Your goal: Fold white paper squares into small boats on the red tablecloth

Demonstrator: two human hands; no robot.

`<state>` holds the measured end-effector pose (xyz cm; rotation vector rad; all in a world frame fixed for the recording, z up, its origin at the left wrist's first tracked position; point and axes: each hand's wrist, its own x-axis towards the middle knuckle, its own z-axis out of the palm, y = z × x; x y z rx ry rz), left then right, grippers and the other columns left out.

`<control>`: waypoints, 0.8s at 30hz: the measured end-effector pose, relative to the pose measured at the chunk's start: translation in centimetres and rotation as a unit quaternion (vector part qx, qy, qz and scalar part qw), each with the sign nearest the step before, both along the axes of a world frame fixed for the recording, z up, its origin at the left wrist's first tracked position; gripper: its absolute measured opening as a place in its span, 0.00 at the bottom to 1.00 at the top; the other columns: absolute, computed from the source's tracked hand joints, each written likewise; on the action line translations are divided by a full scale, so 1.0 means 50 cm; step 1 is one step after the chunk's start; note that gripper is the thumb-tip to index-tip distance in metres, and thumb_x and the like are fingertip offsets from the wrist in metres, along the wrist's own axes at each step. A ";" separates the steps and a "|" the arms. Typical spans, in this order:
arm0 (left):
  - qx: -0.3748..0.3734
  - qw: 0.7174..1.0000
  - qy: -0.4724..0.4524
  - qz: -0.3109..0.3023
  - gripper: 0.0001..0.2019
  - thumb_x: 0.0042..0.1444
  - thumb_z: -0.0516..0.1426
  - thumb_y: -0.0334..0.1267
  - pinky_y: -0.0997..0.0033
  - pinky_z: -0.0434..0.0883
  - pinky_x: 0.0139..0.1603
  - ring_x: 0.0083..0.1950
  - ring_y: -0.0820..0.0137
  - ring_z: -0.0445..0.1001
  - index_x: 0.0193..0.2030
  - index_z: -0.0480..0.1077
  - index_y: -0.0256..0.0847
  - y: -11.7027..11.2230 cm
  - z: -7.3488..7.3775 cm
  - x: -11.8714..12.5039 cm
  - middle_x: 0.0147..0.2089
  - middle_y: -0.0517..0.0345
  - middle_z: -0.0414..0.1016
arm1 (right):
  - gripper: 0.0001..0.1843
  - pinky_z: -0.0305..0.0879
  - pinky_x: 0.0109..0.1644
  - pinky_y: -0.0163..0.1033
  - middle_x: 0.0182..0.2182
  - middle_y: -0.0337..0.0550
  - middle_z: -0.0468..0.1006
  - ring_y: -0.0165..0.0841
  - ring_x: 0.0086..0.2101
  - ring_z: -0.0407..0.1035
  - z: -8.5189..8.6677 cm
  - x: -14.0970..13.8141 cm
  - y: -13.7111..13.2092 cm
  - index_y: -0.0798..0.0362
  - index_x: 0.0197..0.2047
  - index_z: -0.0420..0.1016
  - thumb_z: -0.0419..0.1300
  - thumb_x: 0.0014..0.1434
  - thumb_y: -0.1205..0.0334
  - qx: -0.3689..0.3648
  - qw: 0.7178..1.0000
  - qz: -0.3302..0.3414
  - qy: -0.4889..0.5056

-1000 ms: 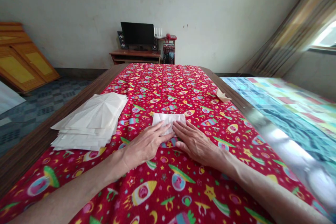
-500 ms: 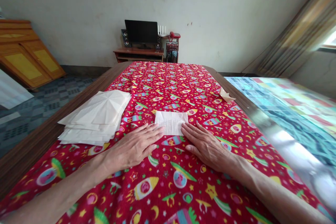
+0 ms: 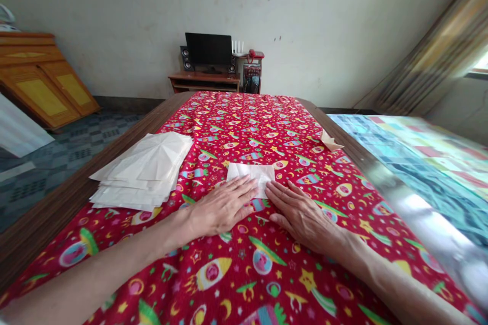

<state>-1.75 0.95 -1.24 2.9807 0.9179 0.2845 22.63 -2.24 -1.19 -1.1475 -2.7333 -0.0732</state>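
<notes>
Clock directions are taken from the white paper, with twelve straight ahead of the wearer. Nearest, the printed red cloth (image 3: 251,284) spreads under both forearms, which come in from seven and five o'clock.

The left hand (image 3: 224,208) is flat and relaxed, fingers extended and grasping nothing; its fingers lie across the near-left part of the sheet. The right hand (image 3: 299,216), at four o'clock, is likewise flat and ungrasping, fingertips at the near-right corner. A narrow gap separates the two hands.

The white paper (image 3: 244,168) lies flat between and just ahead of them; its far edge shows whole, while the fingers hide much of its near-left edge.

At nine o'clock, across a strip of cloth, a stack of creased sheets (image 3: 141,175) reaches over the cloth's left border towards the wooden table's (image 3: 49,218) edge. At two o'clock, well apart from the right hand, a folded paper piece (image 3: 331,143) sits at the cloth's right border. Ahead, towards twelve, a long run of cloth narrows to the table's far end.

Beyond, a patchwork cover (image 3: 430,150) lies at two o'clock, an orange cabinet (image 3: 49,91) stands at ten, and a desk (image 3: 206,78) with a black monitor (image 3: 209,51) at eleven.
</notes>
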 end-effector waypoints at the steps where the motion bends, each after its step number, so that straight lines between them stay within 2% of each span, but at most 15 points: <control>1: -0.007 1.000 0.010 -0.016 0.24 0.68 0.40 0.45 0.62 0.50 0.69 0.71 0.66 0.46 0.67 0.53 0.40 0.017 0.001 0.004 0.70 0.53 0.50 | 0.29 0.53 0.65 0.54 0.63 0.56 0.57 0.43 0.63 0.51 0.000 0.000 0.000 0.62 0.65 0.56 0.44 0.68 0.53 -0.002 1.000 0.001 0.002; 3: -0.018 0.999 0.033 -0.009 0.23 0.69 0.38 0.44 0.62 0.46 0.70 0.72 0.67 0.42 0.68 0.52 0.43 0.049 0.000 -0.001 0.71 0.56 0.47 | 0.28 0.52 0.66 0.54 0.63 0.54 0.57 0.42 0.63 0.50 0.001 0.002 0.001 0.60 0.66 0.56 0.44 0.68 0.53 -0.007 1.000 0.000 0.011; 6: -0.024 0.996 0.061 0.061 0.25 0.68 0.37 0.44 0.61 0.44 0.70 0.72 0.66 0.41 0.69 0.49 0.41 0.084 -0.005 -0.024 0.72 0.54 0.44 | 0.28 0.52 0.66 0.53 0.63 0.54 0.57 0.42 0.63 0.50 0.002 0.004 0.001 0.60 0.66 0.56 0.45 0.68 0.52 -0.016 1.000 -0.004 0.021; 10: -0.010 0.991 0.063 0.119 0.26 0.67 0.38 0.45 0.60 0.43 0.70 0.72 0.65 0.44 0.69 0.49 0.35 0.093 -0.013 -0.051 0.71 0.49 0.47 | 0.27 0.52 0.65 0.54 0.63 0.53 0.58 0.42 0.63 0.51 0.003 0.001 -0.003 0.59 0.65 0.57 0.45 0.68 0.54 -0.019 0.999 -0.006 0.033; 14: 0.014 0.993 0.036 0.114 0.26 0.67 0.38 0.44 0.58 0.46 0.69 0.71 0.64 0.46 0.68 0.52 0.35 0.087 -0.021 -0.056 0.70 0.48 0.51 | 0.26 0.52 0.65 0.56 0.63 0.54 0.59 0.42 0.63 0.52 0.001 -0.007 0.015 0.59 0.65 0.58 0.43 0.69 0.55 -0.017 0.999 -0.016 0.037; 17: 0.018 0.994 0.026 0.107 0.26 0.67 0.38 0.45 0.57 0.48 0.68 0.71 0.63 0.47 0.67 0.52 0.34 0.088 -0.027 -0.057 0.70 0.48 0.50 | 0.27 0.52 0.65 0.57 0.63 0.56 0.58 0.44 0.63 0.50 -0.002 -0.007 0.058 0.61 0.64 0.58 0.42 0.69 0.54 -0.011 1.000 -0.011 0.019; 19: 0.026 0.994 0.021 0.105 0.26 0.67 0.38 0.45 0.57 0.47 0.68 0.71 0.64 0.47 0.68 0.52 0.35 0.090 -0.029 -0.058 0.70 0.48 0.50 | 0.26 0.53 0.64 0.55 0.62 0.57 0.60 0.43 0.63 0.52 -0.003 -0.001 0.091 0.62 0.63 0.60 0.41 0.69 0.56 0.001 1.000 -0.017 0.018; 22: 0.033 0.994 0.022 0.105 0.26 0.67 0.39 0.45 0.58 0.47 0.69 0.71 0.65 0.46 0.68 0.51 0.34 0.090 -0.029 -0.060 0.70 0.48 0.50 | 0.23 0.57 0.63 0.52 0.60 0.57 0.64 0.42 0.61 0.56 -0.001 0.005 0.119 0.61 0.59 0.64 0.42 0.69 0.58 0.015 0.998 -0.062 0.024; 24: 0.032 0.994 0.023 0.105 0.26 0.67 0.39 0.45 0.58 0.47 0.69 0.71 0.64 0.46 0.67 0.52 0.34 0.088 -0.027 -0.059 0.70 0.48 0.50 | 0.22 0.59 0.60 0.54 0.58 0.59 0.66 0.44 0.59 0.60 0.005 -0.004 0.114 0.61 0.56 0.67 0.43 0.69 0.58 0.034 0.994 -0.099 0.033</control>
